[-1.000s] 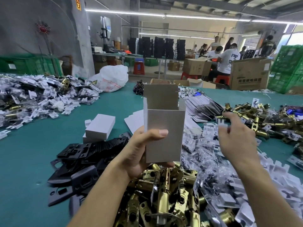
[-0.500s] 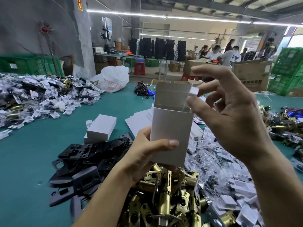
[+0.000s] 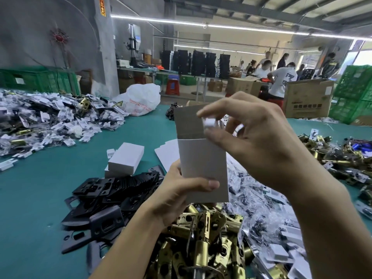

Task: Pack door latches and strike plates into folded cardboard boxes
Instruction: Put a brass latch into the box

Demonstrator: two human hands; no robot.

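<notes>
Left hand [image 3: 177, 200] clamped round the cardboard box [image 3: 203, 170], held upright, thumb across its front, flap standing open behind. Right hand [image 3: 261, 150] poised at the box mouth, thumb and forefinger pinching a small white piece [image 3: 209, 122]; too blurred to say what it was.

Judged the step: dropping that piece in. Best done with the box kept plumb, the flap held clear, and the pinch released only once the piece is past the rim.

Left of the holding hand lay heaped black strike plates [image 3: 112, 196], a closed white box [image 3: 125, 159] beyond them. Beneath both hands, brass latches [image 3: 203, 238]. Under the right wrist, clear bagged packets [image 3: 261, 208]. Green table [image 3: 30, 208] throughout. Far behind the hands, workers [image 3: 281, 79] at cartons; green crates [image 3: 354, 93] stacked rightmost.
</notes>
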